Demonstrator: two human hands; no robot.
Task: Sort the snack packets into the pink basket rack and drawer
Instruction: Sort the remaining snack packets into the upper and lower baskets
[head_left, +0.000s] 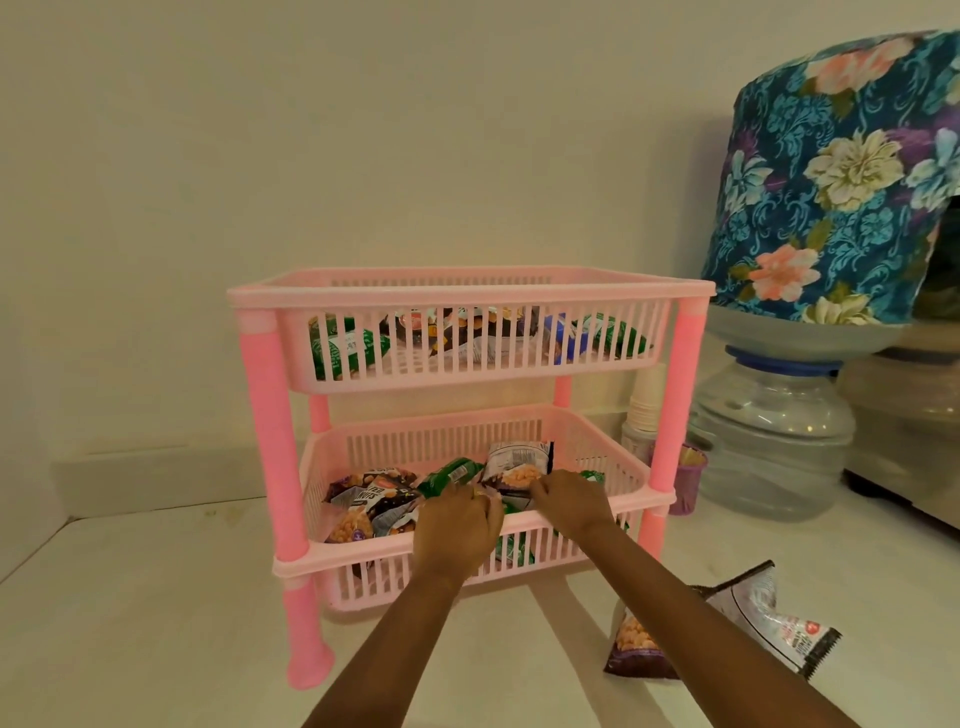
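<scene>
A pink two-tier basket rack (270, 415) stands on the white floor. Its lower basket (613, 457) is pulled forward and holds several snack packets. Both my hands reach into it. My left hand (457, 525) rests on a green packet (449, 475), fingers curled on it. The fingers of my right hand (571, 501) pinch the lower edge of an upright dark packet (517, 465) with a nut picture. The upper basket (467, 366) holds several more packets. Two packets lie on the floor at the right: a purple one (636, 647) and a silver one (769, 618).
A large water bottle (769, 441) under a floral cloth cover (841, 176) stands right of the rack. A stack of paper cups (644, 405) and a small purple holder (688, 480) sit behind the rack's right post. A wall runs close behind.
</scene>
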